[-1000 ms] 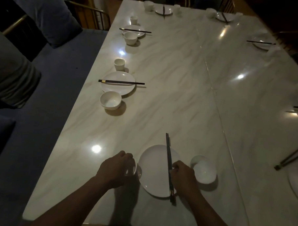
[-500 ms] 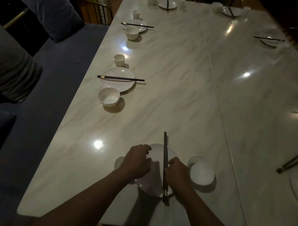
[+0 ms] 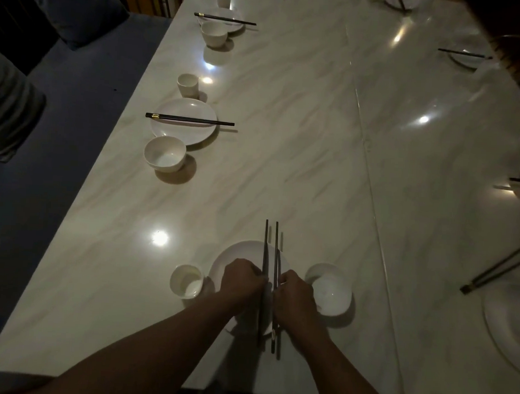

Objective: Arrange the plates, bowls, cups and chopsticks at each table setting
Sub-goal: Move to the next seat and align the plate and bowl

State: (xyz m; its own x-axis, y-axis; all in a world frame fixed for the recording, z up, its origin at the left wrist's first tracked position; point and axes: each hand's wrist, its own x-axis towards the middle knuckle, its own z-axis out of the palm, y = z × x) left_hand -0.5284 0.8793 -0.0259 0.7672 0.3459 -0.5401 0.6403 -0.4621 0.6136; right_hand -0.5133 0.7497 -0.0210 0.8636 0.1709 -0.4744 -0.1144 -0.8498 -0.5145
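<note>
A white plate [image 3: 239, 255] lies near the table's front edge, with a small white cup [image 3: 186, 281] on its left and a white bowl [image 3: 330, 289] on its right. Two dark chopsticks [image 3: 271, 242] run front to back above the plate, slightly apart. My left hand [image 3: 240, 281] pinches the left stick. The right stick is pinched by my right hand [image 3: 294, 293]. Both hands are over the plate and hide its middle.
The white marble table [image 3: 284, 156] carries other settings: a plate with chopsticks [image 3: 186, 120], a bowl [image 3: 164, 154] and a cup [image 3: 187, 85] at left, more farther back. A chopstick pair [image 3: 494, 272] and plate [image 3: 512, 324] sit at right. A blue bench [image 3: 63, 99] runs along the left.
My left hand left the cup and moved right over the plate to the chopsticks. The two sticks, held together before, are now apart, one in each hand.
</note>
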